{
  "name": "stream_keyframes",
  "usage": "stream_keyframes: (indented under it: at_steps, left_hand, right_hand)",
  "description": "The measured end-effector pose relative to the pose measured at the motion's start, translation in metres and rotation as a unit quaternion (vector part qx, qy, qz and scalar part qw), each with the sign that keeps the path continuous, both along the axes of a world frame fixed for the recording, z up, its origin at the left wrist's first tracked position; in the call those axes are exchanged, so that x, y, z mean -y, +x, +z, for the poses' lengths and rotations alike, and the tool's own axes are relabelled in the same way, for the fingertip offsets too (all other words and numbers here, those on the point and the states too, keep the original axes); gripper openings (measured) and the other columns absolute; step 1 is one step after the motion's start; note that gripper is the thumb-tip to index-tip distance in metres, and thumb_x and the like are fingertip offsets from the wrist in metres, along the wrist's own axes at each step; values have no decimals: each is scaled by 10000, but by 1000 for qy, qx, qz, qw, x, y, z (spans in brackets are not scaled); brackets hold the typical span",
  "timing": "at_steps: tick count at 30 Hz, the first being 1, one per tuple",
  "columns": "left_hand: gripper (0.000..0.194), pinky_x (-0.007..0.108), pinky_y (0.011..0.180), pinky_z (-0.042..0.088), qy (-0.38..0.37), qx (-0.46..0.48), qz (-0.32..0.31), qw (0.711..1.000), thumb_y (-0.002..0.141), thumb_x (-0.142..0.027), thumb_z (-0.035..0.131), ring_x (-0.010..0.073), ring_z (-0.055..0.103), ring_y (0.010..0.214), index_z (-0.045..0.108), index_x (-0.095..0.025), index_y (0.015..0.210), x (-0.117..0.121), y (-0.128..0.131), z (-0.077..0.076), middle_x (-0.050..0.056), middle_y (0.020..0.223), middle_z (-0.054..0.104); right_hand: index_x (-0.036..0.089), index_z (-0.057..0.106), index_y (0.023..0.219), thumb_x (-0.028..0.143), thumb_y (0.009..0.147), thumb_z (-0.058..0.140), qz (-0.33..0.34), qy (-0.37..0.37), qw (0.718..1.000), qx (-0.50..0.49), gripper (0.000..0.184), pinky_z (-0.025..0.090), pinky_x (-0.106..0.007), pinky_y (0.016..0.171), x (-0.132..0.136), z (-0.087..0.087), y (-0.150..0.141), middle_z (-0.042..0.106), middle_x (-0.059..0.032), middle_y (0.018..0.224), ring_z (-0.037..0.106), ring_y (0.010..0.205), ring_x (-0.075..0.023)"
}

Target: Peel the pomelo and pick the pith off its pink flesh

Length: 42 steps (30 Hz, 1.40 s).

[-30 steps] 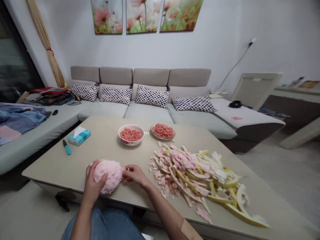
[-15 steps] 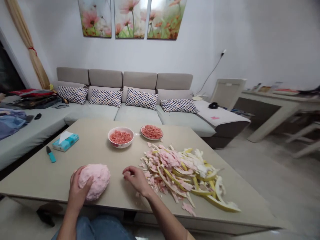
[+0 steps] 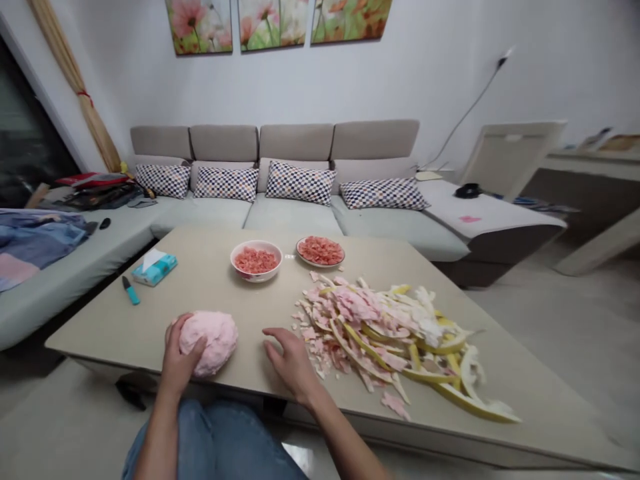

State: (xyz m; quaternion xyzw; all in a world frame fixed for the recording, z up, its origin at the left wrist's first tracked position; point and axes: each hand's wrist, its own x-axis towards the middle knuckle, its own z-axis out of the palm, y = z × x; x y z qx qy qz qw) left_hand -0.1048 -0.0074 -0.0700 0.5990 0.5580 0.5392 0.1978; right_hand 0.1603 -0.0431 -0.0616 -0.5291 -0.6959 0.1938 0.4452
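Observation:
My left hand (image 3: 181, 357) wraps around the left side of a peeled pomelo (image 3: 213, 341), a large round fruit covered in pale pink pith, near the table's front edge. To the right of the fruit, my right hand (image 3: 291, 363) hovers with thumb and index finger apart and nothing between them. Just beyond that hand lies a wide heap of pomelo peel (image 3: 370, 340), yellow-rimmed strips mixed with pink and white pith scraps. Farther back stand a bowl (image 3: 236, 265) and a plate (image 3: 320, 265), both filled with pink pomelo flesh pieces.
A blue tissue pack (image 3: 159, 270) and a small knife with a turquoise handle (image 3: 131, 293) lie at the table's left. Behind the table (image 3: 200, 250) runs a long sofa (image 3: 295, 217) with checked cushions. A loose pith scrap (image 3: 396, 405) lies near the front edge.
My right hand's fingers have spread apart from a closer, curled pose. The left hand stays on the pomelo. The whole view has shifted as my head moved.

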Motion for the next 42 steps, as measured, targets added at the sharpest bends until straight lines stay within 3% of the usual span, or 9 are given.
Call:
stream_keyframes:
  at_steps: [5,10,20,26,29,34,37,42]
  left_hand:
    - [508,479,1160,291,36,-36,-28,998,771,-412,659,274,452,1289,542,-230,1231,2,3,3,93,1295,516]
    - [504,469,1150,317,42,-43,-46,997,775,-378,668,269,445,1312,541,-224,1237,4,7,8,103,1327,505]
    - [489,433,1129,355,39,-33,-47,998,771,-358,673,256,459,1299,536,-234,1223,4,14,13,93,1307,498]
    - [474,436,1129,351,36,-58,-44,997,771,-347,663,253,470,1275,547,-233,1216,2,17,17,89,1280,512]
    - [470,429,1127,350,37,-48,-40,997,780,-341,655,246,468,1271,532,-235,1221,1,14,13,87,1276,512]
    - [473,418,1127,343,53,-19,-43,997,788,-333,657,238,463,1265,512,-230,1227,1,10,7,86,1273,502]
    - [477,436,1133,333,57,-26,-56,997,783,-327,665,244,456,1269,516,-229,1226,1,10,7,88,1281,500]
    - [479,448,1125,348,55,-44,-69,995,777,-321,672,252,456,1276,525,-236,1225,-1,10,10,84,1288,510]
  right_hand:
    - [196,722,1064,246,878,578,38,-40,996,-66,240,523,-333,922,-13,11,-29,742,-83,1063,689,987,-207]
    - [183,723,1106,212,863,595,88,-65,993,-45,276,540,-309,860,-28,25,-44,748,-85,1056,705,903,-195]
    - [204,757,1022,147,827,573,153,-111,982,3,273,510,-234,736,-49,35,-39,769,-47,946,707,819,-172]
    - [148,760,805,145,803,605,108,-102,986,72,155,433,-207,631,-59,36,-42,747,-48,746,640,656,-136]
    - [137,753,797,134,795,612,82,-89,990,70,141,421,-205,623,-60,34,-47,738,-51,735,623,642,-128]
    - [159,748,981,178,818,622,136,-102,985,20,207,452,-205,671,-58,38,-44,756,-58,895,674,738,-140]
    - [172,760,946,165,835,589,184,-104,977,36,204,438,-199,654,-59,41,-40,757,-41,865,668,727,-134]
    - [124,764,781,135,783,610,128,-98,985,58,155,396,-203,574,-64,33,-39,728,-44,682,611,614,-128]
